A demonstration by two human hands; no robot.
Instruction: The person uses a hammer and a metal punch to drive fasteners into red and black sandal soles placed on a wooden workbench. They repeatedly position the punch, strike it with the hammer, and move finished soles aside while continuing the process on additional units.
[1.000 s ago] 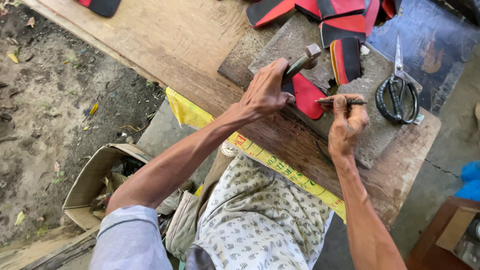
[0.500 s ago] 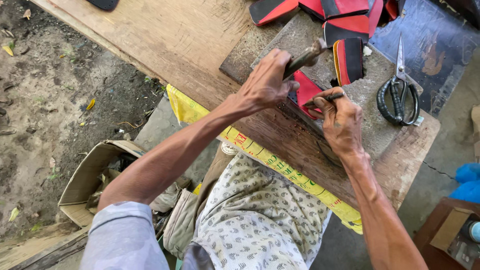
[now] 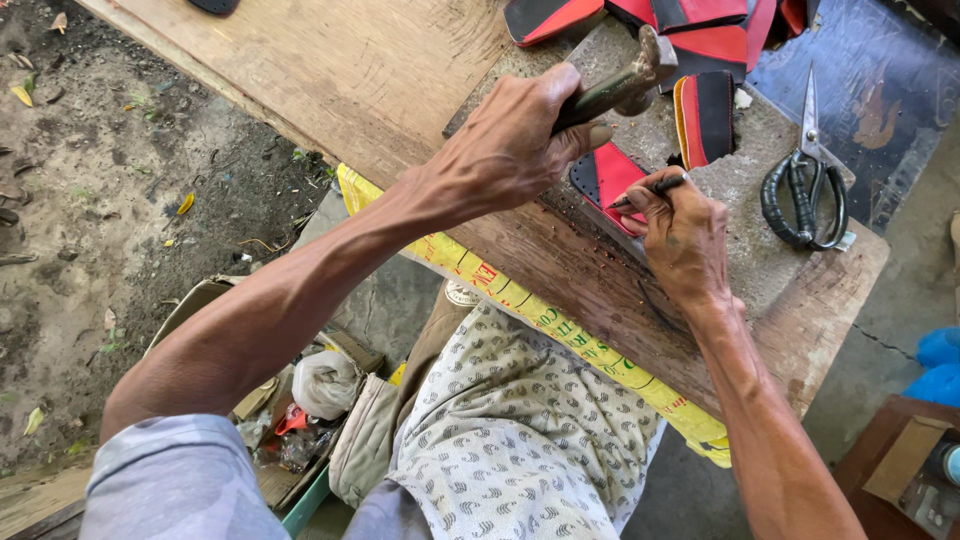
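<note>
Now, compared with half a second ago, I see the hammer (image 3: 628, 80) is raised a bit higher above the stone block (image 3: 760, 250), and the right hand (image 3: 685, 235) has settled lower, close to the red and black piece (image 3: 610, 180). One second ago this hand was more to the right, holding the thin tool away from the piece; now the tip is set on it. I judge this means the tool is placed and the hammer stands ready over it, but no blow lands in this moment.

The left hand (image 3: 510, 145) is closed fully around the hammer handle, with the thumb lying along it and the metal head pointing away over the block. The right hand is closed in a pinch around the thin dark punch (image 3: 655, 188), fingers curled, and its heel rests on the edge of the wooden bench (image 3: 330, 70). The red and black piece lies flat on the block, just between both hands. Black scissors (image 3: 800, 195) lie on the block to the right, well apart from the work. More red and black pieces (image 3: 690, 20) are stacked behind.
</note>
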